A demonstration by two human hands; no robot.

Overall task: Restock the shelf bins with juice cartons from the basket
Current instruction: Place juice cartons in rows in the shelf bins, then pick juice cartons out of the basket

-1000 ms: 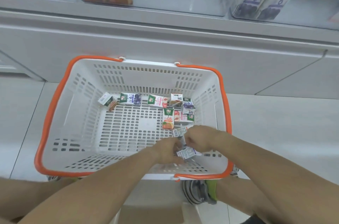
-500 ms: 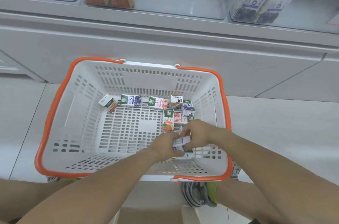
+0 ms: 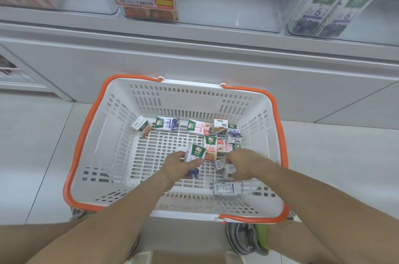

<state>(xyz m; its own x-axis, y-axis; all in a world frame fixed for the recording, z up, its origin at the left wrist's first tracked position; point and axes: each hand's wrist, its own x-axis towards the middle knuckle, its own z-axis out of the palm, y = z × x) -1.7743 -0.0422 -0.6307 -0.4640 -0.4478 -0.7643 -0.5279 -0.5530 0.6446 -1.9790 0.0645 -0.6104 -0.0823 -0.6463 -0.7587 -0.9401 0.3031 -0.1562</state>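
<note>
Fingers of the left hand point(image 3: 176, 165) are curling round a blueberry carton point(image 3: 195, 153), holding it at the centre of the frame. The right hand point(image 3: 243, 163) is pinching a small carton point(image 3: 224, 166) just beside. Both are reaching inside the white basket point(image 3: 103, 134), beneath the clear shelf bins point(image 3: 228, 0) at the top.

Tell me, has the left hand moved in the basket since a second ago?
Yes. The left hand, gripping a blueberry carton, has lifted leftward, away from the right hand and the basket's near right corner.
</note>
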